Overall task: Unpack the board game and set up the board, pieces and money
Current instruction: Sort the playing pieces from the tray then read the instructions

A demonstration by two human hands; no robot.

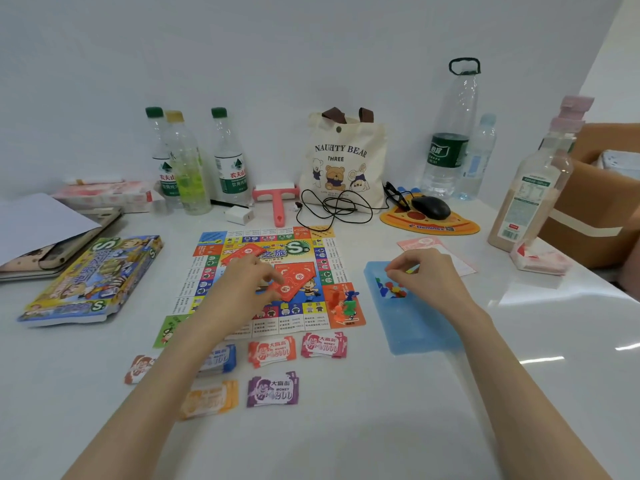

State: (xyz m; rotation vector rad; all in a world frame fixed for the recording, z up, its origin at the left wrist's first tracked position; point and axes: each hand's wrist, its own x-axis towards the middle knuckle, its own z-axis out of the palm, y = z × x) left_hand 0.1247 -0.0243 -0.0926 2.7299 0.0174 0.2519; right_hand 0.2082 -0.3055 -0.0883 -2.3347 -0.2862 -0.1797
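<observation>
Head view: the board [207, 271] is lying flat under the left hand [242, 289], whose fingers are resting on the red cards [298, 280], with pawns [346, 303] standing on the corner toward the right hand [426, 275]. That one's pinching a small yellow piece [412, 270] over the blue tray [415, 327], hands well apart. Money stacks [272, 353] are sitting just nearer than the left hand, game box [93, 282] off to its left.

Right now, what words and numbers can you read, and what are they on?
"NAUGHTY BEAR THREE": tote bag
"Domino's": mouse pad
"农夫山": water bottle
"MONEY 1000": pink money stack
"MONEY": purple money stack, number blurred
"S": game board
Small print on board squares: too blurred.
</observation>
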